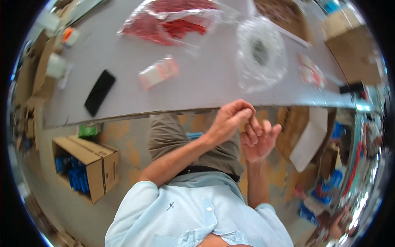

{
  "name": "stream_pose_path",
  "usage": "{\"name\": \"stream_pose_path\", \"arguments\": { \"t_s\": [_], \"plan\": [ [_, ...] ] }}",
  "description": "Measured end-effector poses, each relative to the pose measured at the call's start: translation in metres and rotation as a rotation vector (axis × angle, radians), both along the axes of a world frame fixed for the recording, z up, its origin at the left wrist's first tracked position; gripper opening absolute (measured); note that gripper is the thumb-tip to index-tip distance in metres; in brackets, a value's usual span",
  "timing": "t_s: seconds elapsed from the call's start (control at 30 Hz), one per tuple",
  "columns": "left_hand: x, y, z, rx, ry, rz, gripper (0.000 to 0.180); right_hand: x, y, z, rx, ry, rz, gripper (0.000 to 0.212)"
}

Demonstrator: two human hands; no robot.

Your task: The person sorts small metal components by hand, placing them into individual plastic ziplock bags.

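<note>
Just off the front edge of the table, my two hands meet with their fingertips close together. My left hand (pixel 231 122) is closed in a pinch, thumb against forefinger; whatever is between them is too small to make out. Beside it my right hand (pixel 260 142) is turned palm up. Some of its fingers curl in toward the left fingertips, while its thumb and forefinger stand apart. Nearest beyond the hands lies a clear plastic bag (pixel 263 72) with small dark greenish things inside. To its right is a small red-and-white packet (pixel 311 71).
On the grey table (pixel 197 88) lie a blurred pink-and-white packet (pixel 159 73), a black phone (pixel 100 92) and a clear bag of red pieces (pixel 181 26). A cardboard tray (pixel 306 29) is far right. An open carton (pixel 96 164) with blue packs stands on the floor at left.
</note>
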State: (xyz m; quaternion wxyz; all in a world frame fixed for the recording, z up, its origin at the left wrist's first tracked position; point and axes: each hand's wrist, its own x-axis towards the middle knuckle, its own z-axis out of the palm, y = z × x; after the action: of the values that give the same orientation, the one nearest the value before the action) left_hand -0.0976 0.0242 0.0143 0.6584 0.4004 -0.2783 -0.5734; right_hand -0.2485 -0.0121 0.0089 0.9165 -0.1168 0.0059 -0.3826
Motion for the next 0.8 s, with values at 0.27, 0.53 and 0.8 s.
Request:
{"name": "stream_pose_path", "arguments": {
  "t_s": [0.27,0.53,0.8],
  "plan": [
    [0.074,0.077,0.026,-0.224,-0.789,0.405,0.016,0.056,-0.024,0.029,-0.424,0.295,0.088,0.039],
    [0.183,0.08,0.018,-0.027,-1.626,0.745,0.031,0.163,-0.051,0.058,-1.136,0.972,0.078,0.013],
    [0.191,0.075,0.002,0.047,-1.651,0.627,0.034,0.247,-0.078,0.029,-1.503,1.154,-0.056,0.014]
  ]
}}
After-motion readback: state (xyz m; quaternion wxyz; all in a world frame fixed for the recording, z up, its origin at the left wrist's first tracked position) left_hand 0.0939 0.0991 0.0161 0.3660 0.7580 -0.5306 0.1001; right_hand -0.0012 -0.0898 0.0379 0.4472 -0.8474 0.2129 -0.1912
